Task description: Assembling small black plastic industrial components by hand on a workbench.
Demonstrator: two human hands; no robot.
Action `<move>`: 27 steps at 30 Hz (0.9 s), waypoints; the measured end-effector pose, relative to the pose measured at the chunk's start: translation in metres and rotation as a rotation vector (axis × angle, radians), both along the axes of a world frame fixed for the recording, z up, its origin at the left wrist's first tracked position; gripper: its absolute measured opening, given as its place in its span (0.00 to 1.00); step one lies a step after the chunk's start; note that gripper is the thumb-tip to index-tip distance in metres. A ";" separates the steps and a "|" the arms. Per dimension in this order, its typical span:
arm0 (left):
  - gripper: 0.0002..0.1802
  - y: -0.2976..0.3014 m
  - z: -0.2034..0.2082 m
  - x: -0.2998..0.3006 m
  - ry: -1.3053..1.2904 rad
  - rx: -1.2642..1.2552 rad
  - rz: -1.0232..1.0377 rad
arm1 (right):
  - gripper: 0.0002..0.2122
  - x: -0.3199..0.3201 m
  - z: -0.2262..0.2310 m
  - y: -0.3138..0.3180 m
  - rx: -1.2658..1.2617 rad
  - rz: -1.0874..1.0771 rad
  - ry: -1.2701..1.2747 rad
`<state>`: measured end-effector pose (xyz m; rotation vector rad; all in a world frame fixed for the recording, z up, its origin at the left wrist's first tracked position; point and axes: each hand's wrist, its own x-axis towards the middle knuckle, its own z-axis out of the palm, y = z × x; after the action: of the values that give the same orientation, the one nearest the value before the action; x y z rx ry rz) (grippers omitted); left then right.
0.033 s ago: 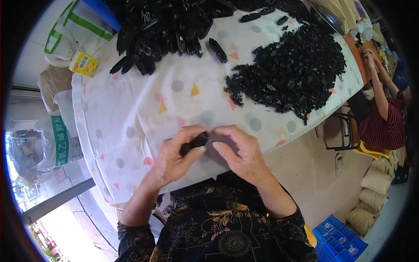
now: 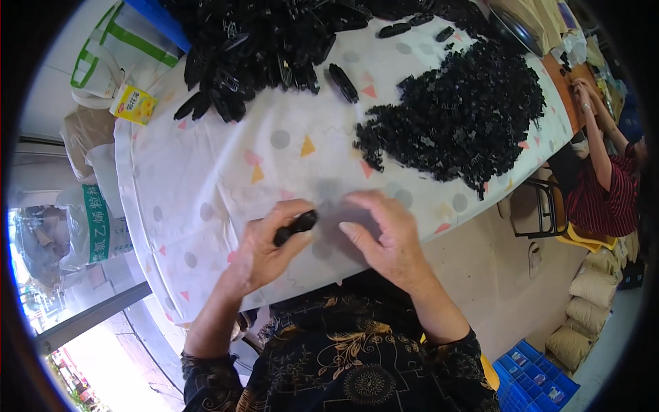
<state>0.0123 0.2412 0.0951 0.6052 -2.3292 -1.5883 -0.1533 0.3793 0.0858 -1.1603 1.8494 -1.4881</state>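
Note:
My left hand (image 2: 264,247) grips a small, rounded black plastic part (image 2: 295,229) between thumb and fingers, just above the near part of the table. To its right, my right hand (image 2: 391,244) is open, thumb and fingers apart, with nothing visible between them. Farther off on the patterned white tablecloth (image 2: 220,165) lies a heap of long black plastic parts (image 2: 264,51). One such oblong part (image 2: 342,83) rests apart from it. A wide mound of tiny black pieces (image 2: 467,113) spreads over the right side.
A yellow box (image 2: 134,104) stands at the table's left edge, beside plastic bags (image 2: 72,226). At the right, a person in a striped top (image 2: 604,182) works at a brown surface. A blue crate (image 2: 535,378) and stacked sacks (image 2: 583,312) are on the floor.
My hands have moved apart. The right fingers have come away from the black part, which stays in my left hand and has shifted slightly left.

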 end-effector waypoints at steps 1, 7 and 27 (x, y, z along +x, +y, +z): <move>0.23 -0.012 0.002 0.009 -0.029 -0.205 -0.029 | 0.17 -0.010 -0.003 -0.003 -0.016 -0.057 0.522; 0.13 -0.049 0.027 -0.010 -0.277 -0.803 -0.256 | 0.15 -0.041 -0.017 -0.018 0.224 -0.206 0.902; 0.17 -0.076 -0.015 -0.143 0.101 -0.806 -0.138 | 0.04 -0.050 -0.026 0.018 -0.344 -0.162 -1.453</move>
<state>-0.1310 0.1655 0.0804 0.1673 -2.6686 -0.5740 -0.2036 0.3974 0.0603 0.1448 0.6675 -1.9267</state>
